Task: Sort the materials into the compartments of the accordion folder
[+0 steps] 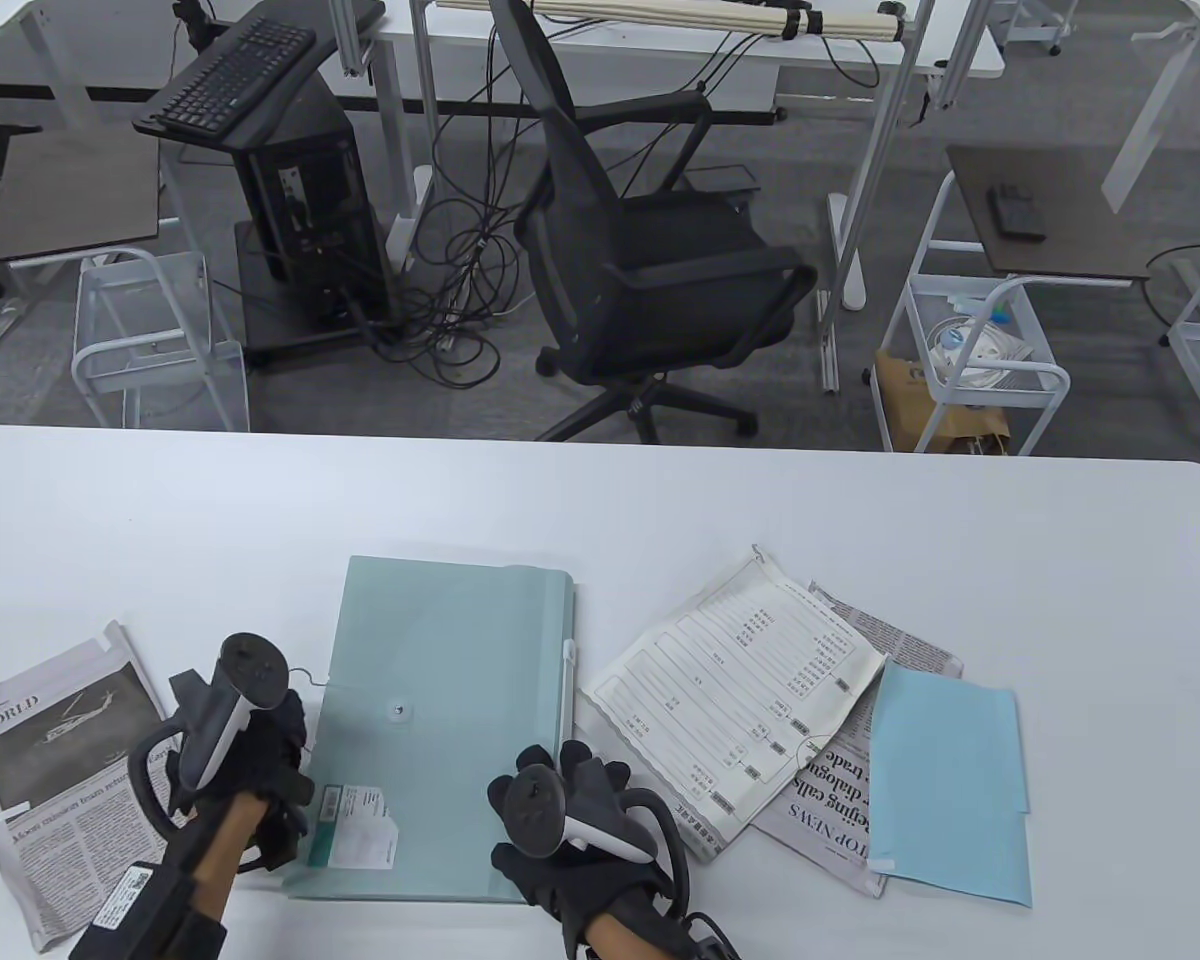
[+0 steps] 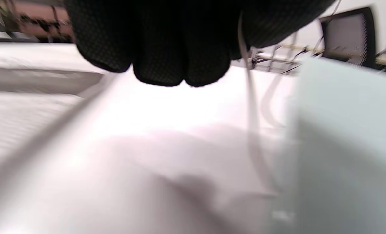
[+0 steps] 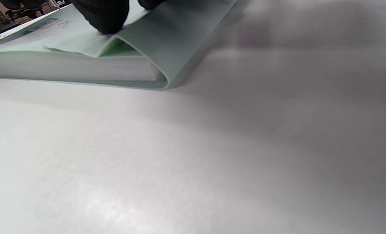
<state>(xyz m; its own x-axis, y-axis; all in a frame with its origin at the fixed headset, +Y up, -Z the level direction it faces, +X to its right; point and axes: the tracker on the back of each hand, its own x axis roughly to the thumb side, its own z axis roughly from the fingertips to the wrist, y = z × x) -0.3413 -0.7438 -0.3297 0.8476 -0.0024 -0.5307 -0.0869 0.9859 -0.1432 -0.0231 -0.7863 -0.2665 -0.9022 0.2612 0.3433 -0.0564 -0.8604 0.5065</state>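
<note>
A pale green accordion folder (image 1: 440,720) lies closed on the white table, flap down, with a round button (image 1: 396,711) on it. My left hand (image 1: 275,745) is at its left edge with the fingers (image 2: 179,65) curled, and the folder's thin white cord (image 2: 251,97) runs down from them. My right hand (image 1: 585,775) rests spread on the folder's near right corner, where a fingertip (image 3: 105,19) presses on the flap (image 3: 166,35). A printed form (image 1: 740,680), a newspaper (image 1: 840,800) and a blue sheet (image 1: 950,780) lie to the right. Another newspaper (image 1: 50,760) lies to the left.
The white table (image 1: 860,520) stretches bare behind the papers. Beyond its far edge stand a black office chair (image 1: 650,260), a computer tower with a keyboard (image 1: 230,75) on top, and white wire carts (image 1: 980,360).
</note>
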